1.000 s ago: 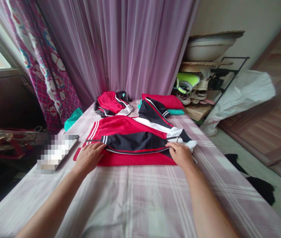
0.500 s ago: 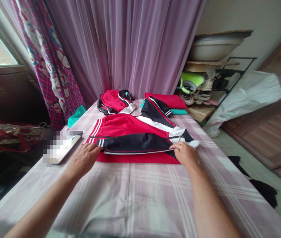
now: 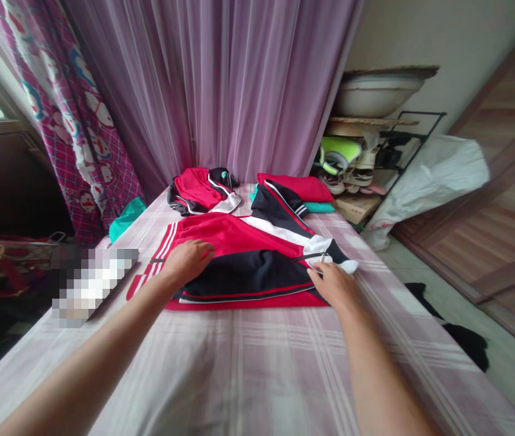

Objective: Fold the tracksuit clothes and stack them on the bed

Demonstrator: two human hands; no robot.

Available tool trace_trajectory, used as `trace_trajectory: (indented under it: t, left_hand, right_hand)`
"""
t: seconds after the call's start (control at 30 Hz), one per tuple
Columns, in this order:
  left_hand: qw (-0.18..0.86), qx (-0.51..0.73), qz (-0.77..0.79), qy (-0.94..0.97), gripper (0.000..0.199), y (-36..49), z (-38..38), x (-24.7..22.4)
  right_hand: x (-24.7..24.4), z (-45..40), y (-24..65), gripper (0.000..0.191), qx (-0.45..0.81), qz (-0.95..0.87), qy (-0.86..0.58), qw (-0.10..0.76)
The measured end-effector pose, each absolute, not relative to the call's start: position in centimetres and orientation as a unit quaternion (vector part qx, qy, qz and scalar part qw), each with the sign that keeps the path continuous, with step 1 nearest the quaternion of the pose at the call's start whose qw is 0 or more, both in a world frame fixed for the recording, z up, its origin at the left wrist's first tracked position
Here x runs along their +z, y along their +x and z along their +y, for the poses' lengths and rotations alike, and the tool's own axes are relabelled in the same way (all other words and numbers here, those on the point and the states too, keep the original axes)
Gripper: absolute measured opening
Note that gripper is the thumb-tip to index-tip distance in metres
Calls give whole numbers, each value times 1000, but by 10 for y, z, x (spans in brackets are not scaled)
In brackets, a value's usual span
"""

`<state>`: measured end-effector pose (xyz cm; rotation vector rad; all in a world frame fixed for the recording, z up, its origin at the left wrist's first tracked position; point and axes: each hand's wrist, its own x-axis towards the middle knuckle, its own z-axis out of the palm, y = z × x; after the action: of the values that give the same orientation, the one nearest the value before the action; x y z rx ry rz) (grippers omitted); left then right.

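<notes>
The jacket (image 3: pixel 239 233) lies spread across the middle of the table (image 3: pixel 248 375), red in the body, with black sleeves and white panels. The near sleeve (image 3: pixel 243 275) crosses the body and carries red and white piping; the hem at the left shows white stripes. The left hand (image 3: pixel 188 263) is over the cuff end of this sleeve, fingers loosely curved; the right hand (image 3: pixel 334 284) is at its shoulder end, fingers bent. Whether either set of fingers grips fabric cannot be told.

A plaid cloth covers the table. Behind the jacket are a crumpled garment (image 3: pixel 200 191) and a flat folded stack (image 3: pixel 298 188). A sheer, pleated purple curtain (image 3: pixel 239 79) hangs beyond; at right stand a round basin (image 3: pixel 371 94) and a wrinkled plastic bag (image 3: pixel 439 175)
</notes>
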<state>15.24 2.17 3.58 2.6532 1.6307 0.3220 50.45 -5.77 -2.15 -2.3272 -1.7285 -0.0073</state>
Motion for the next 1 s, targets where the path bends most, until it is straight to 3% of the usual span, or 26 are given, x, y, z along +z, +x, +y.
trace_trajectory:
  t: [0.1, 0.3, 0.47, 0.63, 0.83, 1.0]
  left_hand:
    - [80, 92, 519, 846, 34, 204, 46, 25]
    - [183, 73, 499, 844, 39, 278, 84, -3]
    - [280, 101, 481, 825, 35, 286, 102, -8]
    - [328, 172, 497, 785, 49, 272, 107, -10]
    - [252, 211, 537, 777, 38, 272, 91, -16]
    - [42, 165, 445, 879, 42, 233, 33, -19]
  right_hand:
    - [-23, -60, 508, 22, 7, -593, -800, 93]
    - [-40, -58, 524, 18, 0, -626, -768, 136]
    - [-47, -56, 532, 17, -5, -620, -767, 167]
    - [-45, -57, 523, 20, 3, -579, -795, 178]
    - [-45, -56, 514, 33, -60, -565, -788, 238]
    - [-33, -58, 483, 38, -61, -652, -687, 315]
